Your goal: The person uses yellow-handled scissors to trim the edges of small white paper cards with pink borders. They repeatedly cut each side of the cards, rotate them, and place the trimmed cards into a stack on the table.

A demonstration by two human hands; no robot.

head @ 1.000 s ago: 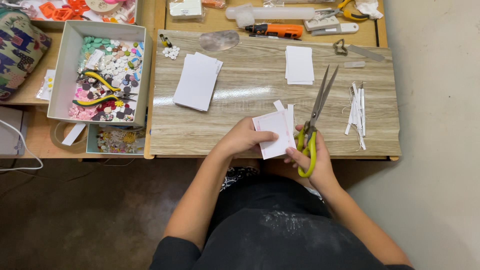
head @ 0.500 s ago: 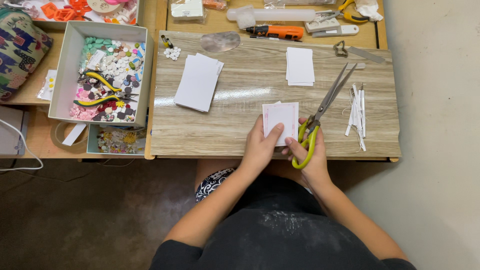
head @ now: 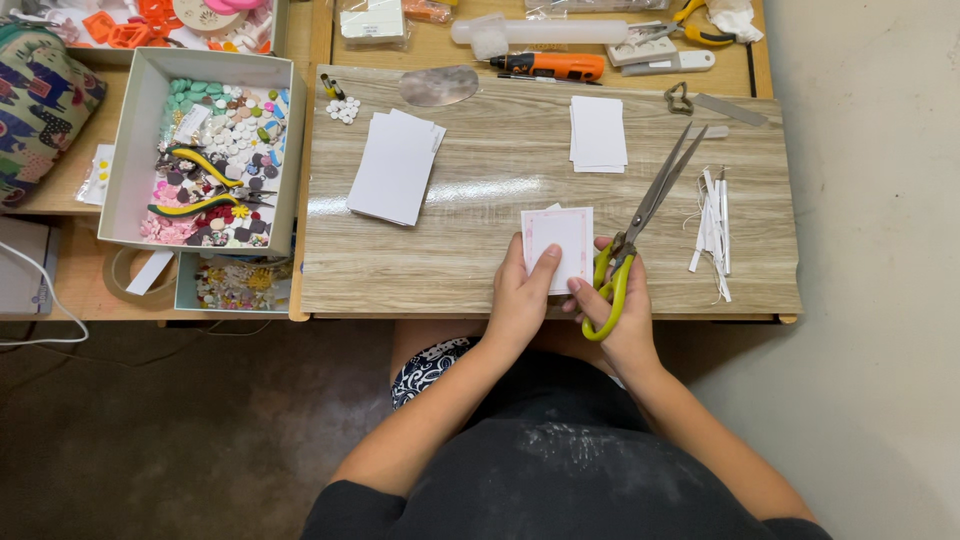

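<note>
Wood-grain table [head: 480, 260]: white card [head: 558, 240] pinched under left hand [head: 520, 295], right hand [head: 622, 315] fingers clenched around scissors [head: 640, 225].

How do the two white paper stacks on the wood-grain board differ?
The left paper stack is larger, tilted on the board, and its sheets are fanned, so offset edges show. The right paper stack is smaller, sits nearly square to the board edge, and its sheets are more neatly aligned. The left one lies near small white beads; the right one lies nearer the scissors tips. Both are plain white, flat and untouched by either hand.
</note>
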